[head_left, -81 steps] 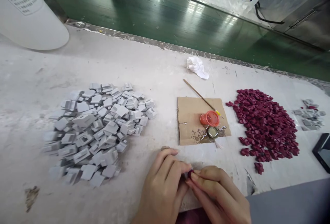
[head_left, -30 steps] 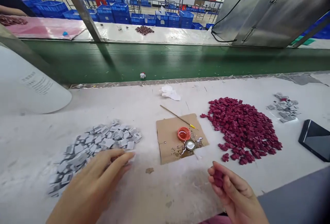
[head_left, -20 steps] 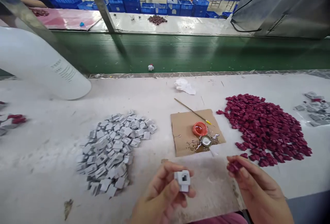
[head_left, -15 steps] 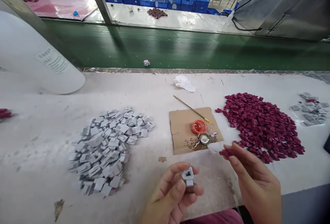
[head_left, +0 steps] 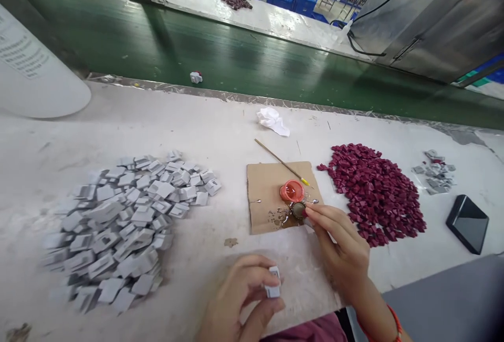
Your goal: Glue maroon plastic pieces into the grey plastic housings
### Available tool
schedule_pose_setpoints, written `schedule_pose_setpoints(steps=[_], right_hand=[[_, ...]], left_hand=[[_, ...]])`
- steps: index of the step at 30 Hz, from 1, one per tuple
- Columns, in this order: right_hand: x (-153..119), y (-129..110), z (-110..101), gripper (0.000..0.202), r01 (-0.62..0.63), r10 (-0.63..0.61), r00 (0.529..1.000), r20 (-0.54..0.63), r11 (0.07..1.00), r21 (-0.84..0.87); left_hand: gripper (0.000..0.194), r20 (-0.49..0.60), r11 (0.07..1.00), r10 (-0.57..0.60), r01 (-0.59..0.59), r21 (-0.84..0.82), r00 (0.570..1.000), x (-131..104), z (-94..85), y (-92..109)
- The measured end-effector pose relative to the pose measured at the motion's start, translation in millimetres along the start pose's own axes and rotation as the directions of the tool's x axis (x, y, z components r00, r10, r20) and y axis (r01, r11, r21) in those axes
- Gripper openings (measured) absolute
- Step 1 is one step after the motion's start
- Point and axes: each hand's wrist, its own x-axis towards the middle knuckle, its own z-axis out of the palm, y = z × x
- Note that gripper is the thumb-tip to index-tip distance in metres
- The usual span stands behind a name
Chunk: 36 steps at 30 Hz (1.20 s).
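My left hand (head_left: pixel 246 297) holds a small light grey plastic part (head_left: pixel 273 282) between thumb and fingers, near the table's front edge. My right hand (head_left: pixel 338 242) pinches a small dark red piece (head_left: pixel 306 213) at the rim of a round metal cap (head_left: pixel 298 209). That cap lies on a brown cardboard square (head_left: pixel 260 184), beside an open red pot (head_left: pixel 292 190) of clear liquid. Wet drops and smears mark the cardboard around the cap. A thin stick with a yellow tip (head_left: pixel 281 162) rests across the cardboard's far edge.
Grey parts are heaped (head_left: pixel 137 216) at left, dark red pieces (head_left: pixel 378 195) at right. Beyond lie a bag of grey parts (head_left: pixel 435 173) and a black device (head_left: pixel 468 224). Crumpled tissue (head_left: pixel 273 121) lies before a green belt (head_left: pixel 244 69) carrying one part (head_left: pixel 196 77). A white container (head_left: pixel 39 74) stands left.
My right hand has moved left to the metal cap with the red piece. My left hand has turned the grey part. The view has tilted and shifted, showing the black device more fully.
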Motion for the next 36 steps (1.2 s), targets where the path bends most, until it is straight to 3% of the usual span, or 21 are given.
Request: schedule_pose_setpoints(steps=[4,7,15,19,22,25,31,36], right_hand=[[0,1,1,0.042,-0.007,0.007,1.0,0.023,1.0,-0.005],[-1,1,1,0.042,-0.016,0.016,0.999,0.037,1.0,-0.002],[0,2,1,0.042,-0.037,0.037,0.999,0.008,0.999,0.008],[-6,-16,-5,0.044,-0.103,0.105,0.993,-0.045,0.994,0.041],[-21,-39,-7,0.039,-0.176,0.178,0.984,0.007,0.972,0.156],[-37,-55,-4,0.039,-0.173,0.152,0.983,0.1,0.951,0.257],[-42,-59,7,0.036,-0.204,0.19,0.979,0.08,0.943,0.262],[-36,-60,7,0.035,-0.201,0.168,0.976,0.139,0.939,0.279]], left_hand=[[0.018,0.101,0.916,0.202,-0.224,0.332,0.974,6,-8.4,-3],[0.022,0.167,0.809,0.322,-0.363,0.462,0.932,9,-13.0,-5],[0.018,0.161,0.715,0.335,-0.362,0.598,0.928,8,-7.5,-10],[0.027,0.121,0.712,0.303,-0.309,0.631,0.945,9,-6.0,-10],[0.025,0.109,0.744,0.278,-0.285,0.604,0.954,10,-4.5,-8],[0.025,0.089,0.768,0.268,-0.269,0.582,0.959,12,-2.6,-6],[0.015,0.042,0.777,0.319,-0.287,0.56,0.947,15,-1.0,-4],[0.016,0.049,0.779,0.309,-0.282,0.559,0.95,14,-1.1,-5]])
